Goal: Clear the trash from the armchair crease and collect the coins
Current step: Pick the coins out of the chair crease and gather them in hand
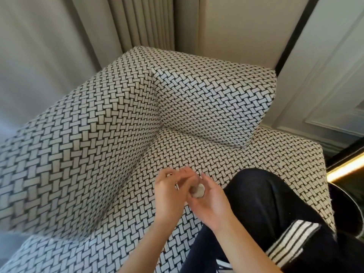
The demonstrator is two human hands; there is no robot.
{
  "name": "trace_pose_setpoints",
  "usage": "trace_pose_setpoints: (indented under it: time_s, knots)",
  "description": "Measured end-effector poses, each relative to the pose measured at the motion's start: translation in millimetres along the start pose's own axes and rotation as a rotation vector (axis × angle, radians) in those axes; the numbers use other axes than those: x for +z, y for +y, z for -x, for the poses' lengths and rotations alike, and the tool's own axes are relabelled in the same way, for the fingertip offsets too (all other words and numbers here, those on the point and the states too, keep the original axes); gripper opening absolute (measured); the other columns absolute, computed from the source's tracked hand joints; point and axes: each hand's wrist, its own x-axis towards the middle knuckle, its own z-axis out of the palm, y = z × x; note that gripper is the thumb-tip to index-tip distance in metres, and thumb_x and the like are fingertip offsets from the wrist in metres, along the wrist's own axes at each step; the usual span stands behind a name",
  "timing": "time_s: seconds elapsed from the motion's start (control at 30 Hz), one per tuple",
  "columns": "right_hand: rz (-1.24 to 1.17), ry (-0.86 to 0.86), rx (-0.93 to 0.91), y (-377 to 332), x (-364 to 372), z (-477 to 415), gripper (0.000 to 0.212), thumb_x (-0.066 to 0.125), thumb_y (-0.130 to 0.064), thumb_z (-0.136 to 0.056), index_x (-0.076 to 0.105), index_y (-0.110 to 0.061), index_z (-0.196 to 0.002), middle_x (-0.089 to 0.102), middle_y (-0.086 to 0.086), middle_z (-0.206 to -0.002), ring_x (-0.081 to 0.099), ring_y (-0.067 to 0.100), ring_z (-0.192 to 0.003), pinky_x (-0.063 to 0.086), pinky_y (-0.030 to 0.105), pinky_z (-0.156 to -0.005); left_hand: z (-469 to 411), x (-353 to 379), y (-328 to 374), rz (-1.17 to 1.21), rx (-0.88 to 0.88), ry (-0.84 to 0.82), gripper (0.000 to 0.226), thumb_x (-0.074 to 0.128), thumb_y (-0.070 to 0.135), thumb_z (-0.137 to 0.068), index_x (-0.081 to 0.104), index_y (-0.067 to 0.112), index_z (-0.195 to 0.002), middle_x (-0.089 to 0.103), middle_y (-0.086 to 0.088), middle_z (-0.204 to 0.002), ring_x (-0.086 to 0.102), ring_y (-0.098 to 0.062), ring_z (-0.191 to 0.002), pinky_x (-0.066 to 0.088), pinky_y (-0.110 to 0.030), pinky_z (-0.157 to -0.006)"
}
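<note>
**Q:** ok so where's the thing right now?

**A:** You've got both hands together over the seat cushion [197, 154] of the armchair [216, 91]. They're a little out from the crease [141, 160] where the seat meets the armrest [78, 134]. A pale round thing [198, 191] sits in your right hand [211, 205], and that hand's fingers curl up around it. Coin or trash? Too blurry to call tbh.

**Q:** and your left?

**A:** Your left hand [169, 194] comes in from the armrest side with its fingers bent over toward the round thing. They're smeared, so you can't tell if they're pinching it or only touching.

**Q:** how much room have you got?

**A:** There's open woven fabric between your hands and the back cushion [216, 107]. Your knee [262, 194] in dark trousers is planted on the seat just right of your right hand, so that side's tight. The armrest rises like a wall on your left. The back cushion stops short of the seat's right edge, and past that edge there's a wall panel [325, 75] and a dark round rim [352, 203]. A curtain [49, 46] hangs behind the armrest.
</note>
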Motion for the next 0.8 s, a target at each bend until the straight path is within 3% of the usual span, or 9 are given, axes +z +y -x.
trace_pose_setpoints:
  time_s: [0.07,0.13,0.2,0.3,0.4,0.47,0.53,0.63,0.8]
  knots:
    - [-0.013,0.000,0.024,12.2,4.1,0.7,0.042,0.041,-0.023,-0.096,0.055,0.007,-0.122,0.065,0.023,-0.113,0.068,0.027,-0.096,0.051,0.034,-0.086,5.8,-7.3,-9.9,-0.047,0.076,0.051,0.017,0.077,0.013,-0.073,0.075,0.022,-0.086,0.044,0.033,-0.085,0.055,-0.016,-0.094,0.050,-0.033,-0.081]
    - [0.002,0.008,0.034,19.1,7.6,1.7,0.041,0.050,-0.017,-0.087,0.057,0.008,-0.119,0.067,0.023,-0.107,0.070,0.026,-0.089,0.056,0.033,-0.079,9.8,-12.4,-19.7,-0.107,0.166,0.096,0.019,0.077,0.010,-0.071,0.076,0.019,-0.088,0.055,0.030,-0.083,0.055,-0.020,-0.095,0.049,-0.042,-0.081]
    - [-0.013,0.005,0.049,21.1,10.6,4.5,0.041,0.053,-0.015,-0.083,0.059,0.010,-0.115,0.066,0.026,-0.106,0.070,0.028,-0.086,0.058,0.032,-0.074,11.7,-12.4,-27.5,-0.130,0.270,0.123,0.020,0.077,0.008,-0.070,0.076,0.017,-0.088,0.067,0.014,-0.085,0.052,-0.020,-0.095,0.049,-0.037,-0.080]
    - [-0.011,0.020,0.035,16.9,8.9,6.9,0.039,0.042,-0.019,-0.096,0.060,0.011,-0.114,0.062,0.027,-0.118,0.064,0.032,-0.107,0.048,0.036,-0.096,15.7,-11.5,-35.3,-0.077,0.306,0.163,0.022,0.069,0.020,-0.078,0.072,0.018,-0.100,0.062,0.009,-0.103,0.045,-0.013,-0.103,0.040,-0.022,-0.086]
    - [-0.040,0.020,0.011,7.9,7.4,9.1,0.037,0.043,-0.016,-0.095,0.058,0.010,-0.118,0.061,0.026,-0.120,0.061,0.035,-0.111,0.046,0.043,-0.097,19.1,-14.7,-58.3,-0.127,0.076,0.138,0.043,0.048,0.040,-0.088,0.056,0.020,-0.126,0.052,0.003,-0.128,0.041,-0.015,-0.121,0.032,-0.031,-0.102]
    - [-0.059,0.007,0.012,2.6,7.7,11.0,0.038,0.048,-0.013,-0.089,0.059,0.009,-0.118,0.061,0.026,-0.120,0.062,0.037,-0.109,0.046,0.045,-0.094,18.7,-21.5,-87.3,-0.302,-0.226,0.053,0.059,0.040,0.047,-0.091,0.034,0.020,-0.143,0.030,-0.004,-0.149,0.023,-0.025,-0.138,0.019,-0.042,-0.113]
    - [-0.063,-0.006,0.017,-1.5,9.8,11.6,0.040,0.049,-0.013,-0.087,0.059,0.009,-0.118,0.062,0.026,-0.120,0.063,0.038,-0.106,0.047,0.045,-0.092,15.9,-29.2,-115.1,-0.431,-0.454,-0.092,0.070,0.036,0.051,-0.093,0.012,0.016,-0.149,0.007,-0.009,-0.156,0.004,-0.029,-0.144,0.007,-0.046,-0.117]
    - [-0.042,-0.010,0.018,-3.9,17.0,10.6,0.040,0.045,-0.016,-0.091,0.058,0.010,-0.118,0.062,0.026,-0.119,0.063,0.038,-0.105,0.047,0.045,-0.091,6.6,-36.4,-136.2,-0.578,-0.459,-0.177,0.076,0.034,0.052,-0.094,-0.001,0.012,-0.149,-0.003,-0.013,-0.157,-0.004,-0.029,-0.144,0.002,-0.045,-0.116]
    - [-0.033,-0.010,0.009,-1.6,28.2,2.4,0.038,0.043,-0.016,-0.094,0.059,0.011,-0.117,0.062,0.027,-0.118,0.063,0.039,-0.106,0.048,0.045,-0.090,-25.2,-35.4,-134.9,-0.535,-0.608,-0.187,0.086,0.044,0.051,-0.090,0.002,0.003,-0.148,0.006,-0.017,-0.155,0.005,-0.032,-0.143,0.007,-0.046,-0.117]
